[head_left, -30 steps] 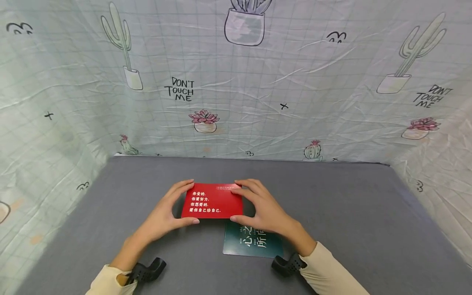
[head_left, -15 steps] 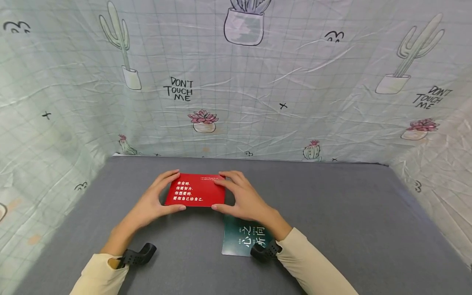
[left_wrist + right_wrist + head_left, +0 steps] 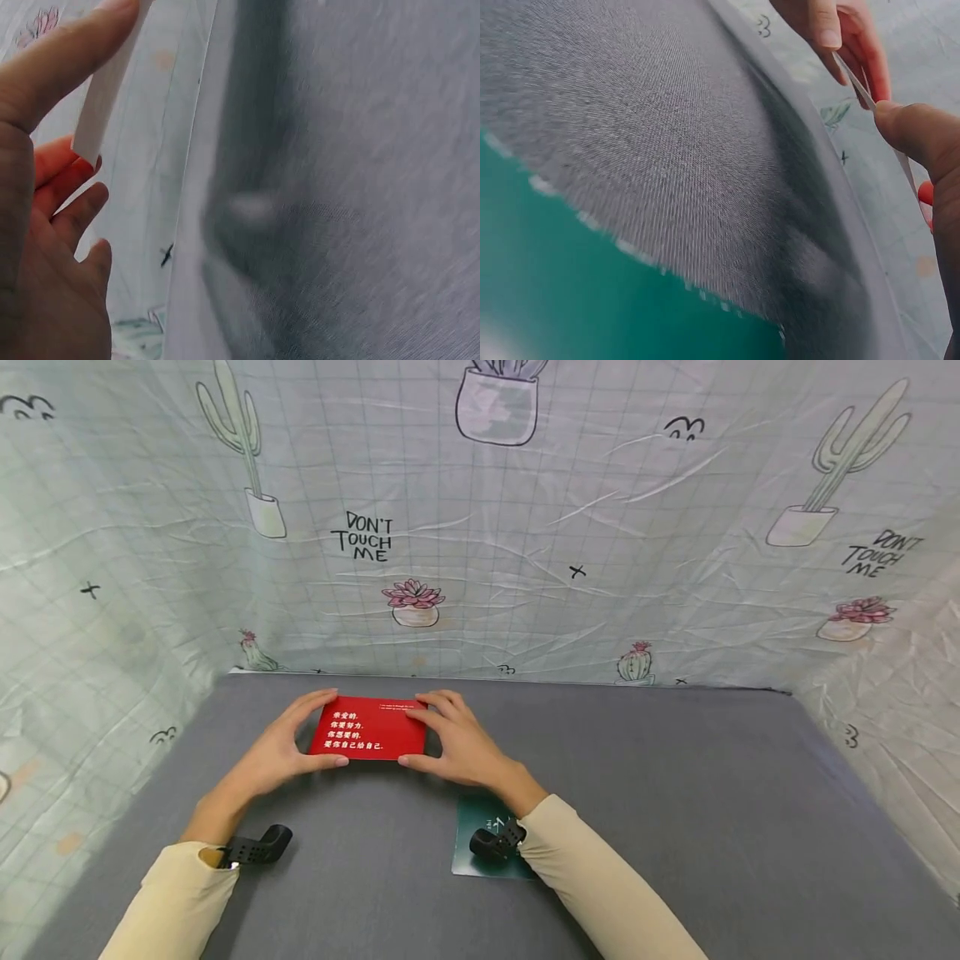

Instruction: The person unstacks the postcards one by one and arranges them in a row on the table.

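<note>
A red card [image 3: 371, 728] printed with white Chinese characters is held up over the grey table in the head view, its printed face towards me. My left hand [image 3: 276, 750] pinches its left end, thumb at the near edge and fingers at the far edge. At the opposite end, my right hand [image 3: 467, 745] grips it the same way. In the left wrist view the card's pale underside [image 3: 109, 94] shows in a narrow strip beside the thumb. A dark green card [image 3: 467, 852] with white lettering lies on the table, partly hidden beneath my right forearm.
The grey table [image 3: 645, 810] runs back to a hanging white cloth [image 3: 510, 543] printed with cacti and words, which also covers both sides. A black wrist device [image 3: 258, 846] is strapped on the left arm, and another black device [image 3: 495, 842] on the right.
Both hands have moved left and away from me, carrying the red card with them. My right forearm now covers more of the green card's right side.
</note>
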Tool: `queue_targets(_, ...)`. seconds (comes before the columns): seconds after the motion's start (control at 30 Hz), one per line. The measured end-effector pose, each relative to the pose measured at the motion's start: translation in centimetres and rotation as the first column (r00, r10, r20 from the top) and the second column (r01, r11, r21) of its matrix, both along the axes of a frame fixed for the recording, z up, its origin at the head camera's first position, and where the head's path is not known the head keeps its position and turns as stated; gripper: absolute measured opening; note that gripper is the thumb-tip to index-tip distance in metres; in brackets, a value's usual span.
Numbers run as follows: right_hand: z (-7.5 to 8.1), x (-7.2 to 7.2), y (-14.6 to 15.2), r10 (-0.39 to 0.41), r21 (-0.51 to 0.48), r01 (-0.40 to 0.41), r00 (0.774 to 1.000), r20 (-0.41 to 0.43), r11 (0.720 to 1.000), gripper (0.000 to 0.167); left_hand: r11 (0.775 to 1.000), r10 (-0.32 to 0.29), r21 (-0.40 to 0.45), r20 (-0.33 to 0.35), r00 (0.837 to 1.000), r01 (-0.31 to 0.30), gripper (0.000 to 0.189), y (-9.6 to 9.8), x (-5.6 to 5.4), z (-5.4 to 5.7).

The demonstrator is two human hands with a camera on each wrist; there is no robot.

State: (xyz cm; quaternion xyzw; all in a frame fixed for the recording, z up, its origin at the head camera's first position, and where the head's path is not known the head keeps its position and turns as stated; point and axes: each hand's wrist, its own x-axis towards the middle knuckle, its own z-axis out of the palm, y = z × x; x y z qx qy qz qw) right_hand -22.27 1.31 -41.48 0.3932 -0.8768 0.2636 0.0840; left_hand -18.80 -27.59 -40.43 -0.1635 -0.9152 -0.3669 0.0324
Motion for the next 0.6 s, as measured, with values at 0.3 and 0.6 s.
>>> queue_targets(0.3, -1.0, -1.1, -2.7, -0.008, 0.058, 0.008, 1.000, 0.009, 0.998, 0.067, 0.999, 0.033, -0.015, 0.045, 0.998, -0.032, 0.092, -2.3, -0.4, -0.7)
queue_targets(0.6, -2.1, -2.0, -3.8, -0.042, 0.115, 0.034, 0.996, 0.075, 0.993, 0.068, 0.998, 0.047, -0.049, 0.102, 0.994, -0.043, 0.093, -3.2, -1.2, -1.8)
